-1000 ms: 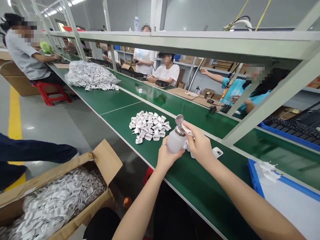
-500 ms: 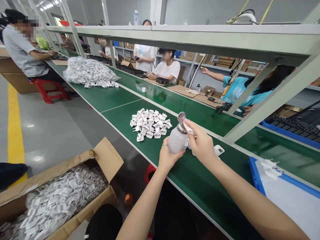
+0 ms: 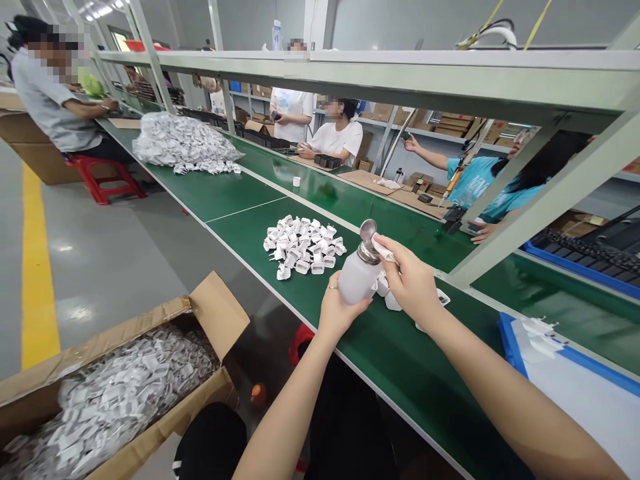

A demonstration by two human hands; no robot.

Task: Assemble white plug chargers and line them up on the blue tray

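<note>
A frosted white pump bottle (image 3: 356,280) with a metal neck and an open, round metal lid is tilted over the green bench. My left hand (image 3: 336,313) wraps round its lower body. In my right hand (image 3: 413,283) a small folded white cloth (image 3: 384,251) is pinched, held at the metal top of the bottle. A heap of white plastic charger housings (image 3: 305,247) lies just left of the bottle. Several more white housings (image 3: 393,301) sit partly hidden behind my right hand.
A blue-edged tray (image 3: 565,373) with white pieces lies at right. Beyond, a large bag of white parts (image 3: 180,143) rests on the green bench (image 3: 235,207). An open carton (image 3: 220,310) of bagged parts stands lower left. A shelf frame (image 3: 350,67) spans above; several people sit nearby.
My view has shifted slightly. Both hands keep hold of the bottle and the cloth, with the cloth still at the metal top. A co-worker across the bench has turned their head.
</note>
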